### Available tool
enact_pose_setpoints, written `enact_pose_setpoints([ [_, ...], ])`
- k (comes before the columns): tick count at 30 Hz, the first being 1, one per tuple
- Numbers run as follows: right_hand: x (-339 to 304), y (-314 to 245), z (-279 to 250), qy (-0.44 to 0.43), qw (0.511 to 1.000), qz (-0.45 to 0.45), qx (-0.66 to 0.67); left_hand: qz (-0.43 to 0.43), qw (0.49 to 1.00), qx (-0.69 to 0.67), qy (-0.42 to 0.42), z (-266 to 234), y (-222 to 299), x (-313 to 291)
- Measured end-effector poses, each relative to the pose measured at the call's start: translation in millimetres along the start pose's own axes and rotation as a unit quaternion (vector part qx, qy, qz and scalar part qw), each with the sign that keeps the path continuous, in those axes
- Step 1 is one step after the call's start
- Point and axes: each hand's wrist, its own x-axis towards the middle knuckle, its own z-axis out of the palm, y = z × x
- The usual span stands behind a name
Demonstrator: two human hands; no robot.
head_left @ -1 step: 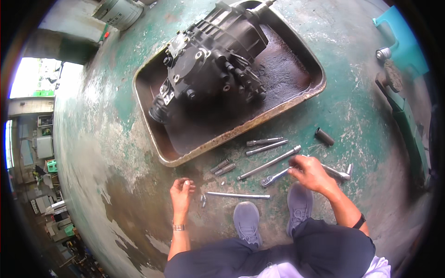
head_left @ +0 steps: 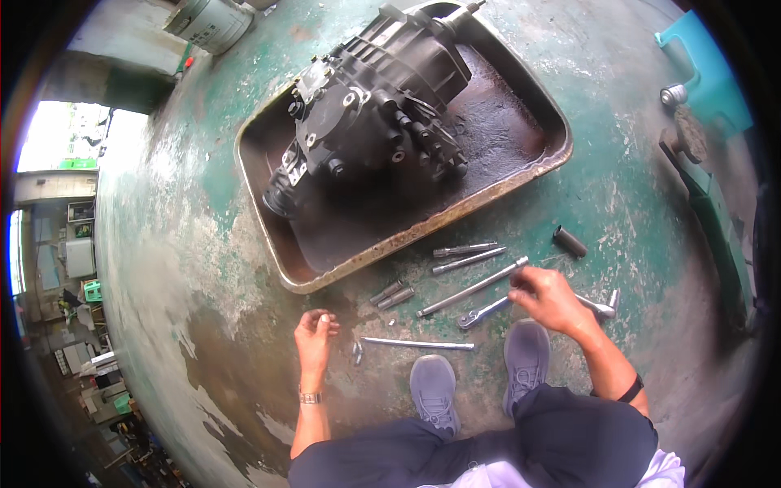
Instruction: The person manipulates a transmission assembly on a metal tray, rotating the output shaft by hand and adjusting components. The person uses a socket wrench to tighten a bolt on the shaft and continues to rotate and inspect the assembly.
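Observation:
Above the floor at lower left, my left hand [head_left: 316, 342] has its fingers curled toward the thumb; whatever may be between them is too small to make out. Beside it lie small metal pieces [head_left: 358, 351] and a long thin silver bar [head_left: 417, 344]. My right hand [head_left: 547, 298] is closed around the handle end of a ratchet wrench [head_left: 482, 313], whose head rests on the floor; the fingers hide the rest of the handle. An extension bar [head_left: 472, 288] lies just left of that hand. Partly behind the hand is another silver wrench-like tool [head_left: 600, 307].
A dark gearbox [head_left: 358, 122] sits in a rusty, oily metal tray [head_left: 407, 237] ahead. Between tray and hands lie two sockets [head_left: 392, 294], two slim bars [head_left: 469, 259] and a dark tube [head_left: 569, 241]. A turquoise stool [head_left: 712, 77] is at right, a bucket [head_left: 209, 24] at far left.
My left hand has shifted slightly left. My right hand has moved a little to the right, its fingers somewhat raised. The tools on the floor look unmoved.

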Motion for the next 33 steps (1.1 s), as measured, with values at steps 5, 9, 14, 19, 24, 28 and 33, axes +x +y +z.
enact_pose_setpoints([
  [5,34.9,-10.2,-72.2,0.115,0.991,-0.063,0.03,0.069,0.993,0.086,-0.029,4.6,62.8,30.7],
  [9,76.1,-11.4,-128.2,0.151,0.985,-0.077,0.043,0.165,0.967,0.191,-0.02,28.2,125.2,66.0],
  [14,137.7,3.7,-163.3,0.103,0.987,-0.024,0.121,0.259,0.955,0.124,0.066,79.8,194.6,112.1],
  [19,175.9,14.5,-188.5,0.124,0.979,0.01,0.16,0.357,0.921,0.099,0.123,135.3,240.3,134.3],
  [24,192.8,21.8,-214.7,0.158,0.984,0.003,0.079,0.391,0.876,0.202,0.197,179.4,250.7,145.2],
  [28,198.6,32.4,-234.2,0.229,0.972,0.022,0.036,0.364,0.873,0.207,0.249,186.1,246.7,144.0],
  [33,218.4,19.4,-266.7,0.316,0.947,0.034,0.052,0.363,0.863,0.216,0.278,189.7,249.0,142.9],
])
